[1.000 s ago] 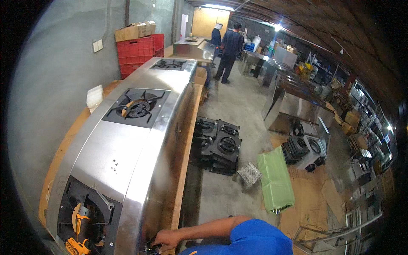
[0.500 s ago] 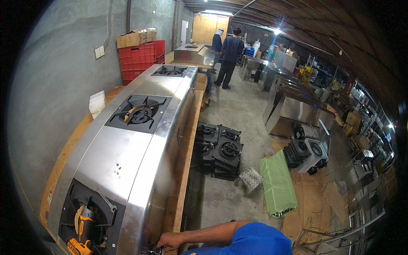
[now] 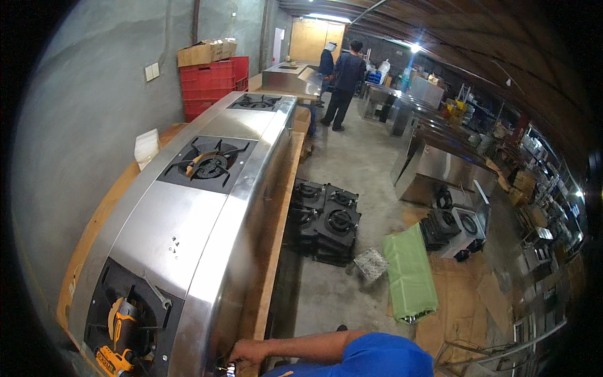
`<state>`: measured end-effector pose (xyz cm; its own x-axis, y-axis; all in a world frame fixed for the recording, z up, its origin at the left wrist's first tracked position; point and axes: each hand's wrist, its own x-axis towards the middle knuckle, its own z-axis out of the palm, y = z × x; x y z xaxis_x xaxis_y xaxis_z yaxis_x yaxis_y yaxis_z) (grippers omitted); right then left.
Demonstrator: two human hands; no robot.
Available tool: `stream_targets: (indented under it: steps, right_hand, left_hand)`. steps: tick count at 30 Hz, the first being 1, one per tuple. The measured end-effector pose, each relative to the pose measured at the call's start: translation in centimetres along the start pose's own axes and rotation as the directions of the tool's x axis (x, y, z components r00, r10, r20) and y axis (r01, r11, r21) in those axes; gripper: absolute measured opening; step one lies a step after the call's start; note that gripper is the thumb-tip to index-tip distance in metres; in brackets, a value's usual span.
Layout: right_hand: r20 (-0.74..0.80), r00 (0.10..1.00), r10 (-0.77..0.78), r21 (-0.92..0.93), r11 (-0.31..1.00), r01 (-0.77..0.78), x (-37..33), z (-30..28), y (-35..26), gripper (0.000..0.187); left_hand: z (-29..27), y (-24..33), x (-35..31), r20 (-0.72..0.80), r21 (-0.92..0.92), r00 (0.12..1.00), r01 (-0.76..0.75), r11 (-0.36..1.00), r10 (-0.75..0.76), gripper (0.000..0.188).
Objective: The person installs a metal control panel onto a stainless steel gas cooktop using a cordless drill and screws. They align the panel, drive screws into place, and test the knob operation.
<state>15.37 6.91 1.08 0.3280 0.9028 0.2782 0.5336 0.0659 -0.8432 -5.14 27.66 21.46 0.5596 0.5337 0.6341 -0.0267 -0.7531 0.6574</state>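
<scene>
Grey wall (image 3: 107, 107) behind red crates (image 3: 204, 81), contents hidden; right hand (image 3: 249, 352) half-curled at shiny fitting (image 3: 231, 369), grip unclear

Drill (image 3: 124, 328), wrench (image 3: 158, 293) block near burner (image 3: 151, 316); room above steel panel (image 3: 179, 217).

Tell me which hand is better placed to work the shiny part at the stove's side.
Right, probably: the right hand is at the side of the stove, close by the shiny part, though contact is unclear. The left hand is out of view, so its position can't be compared.
</scene>
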Motion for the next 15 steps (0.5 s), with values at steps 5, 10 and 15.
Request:
stream_targets:
  steps: [5, 10, 15]
  right_hand:
    - [0.134, 0.99, 0.039, 0.004, 0.999, -0.04, 1.1, -0.6, 0.4, 0.043]
    - [-0.108, 0.987, 0.118, 0.068, 0.992, -0.111, -1.0, 1.7, -1.3, 0.036]
    - [-0.099, 0.994, 0.04, 0.009, 0.999, -0.039, -0.8, 0.7, -0.5, 0.029]
  left_hand:
    - [0.3, -0.6, 0.0, -0.062, -0.017, 0.994, -0.089, 0.996, 0.088, 0.068]
    - [0.4, -0.8, 0.0, 0.005, 0.023, 0.996, -0.09, 0.996, 0.089, 0.066]
    - [0.8, -0.1, 0.1, -0.034, 0.015, 0.989, -0.146, 0.989, 0.147, 0.06]
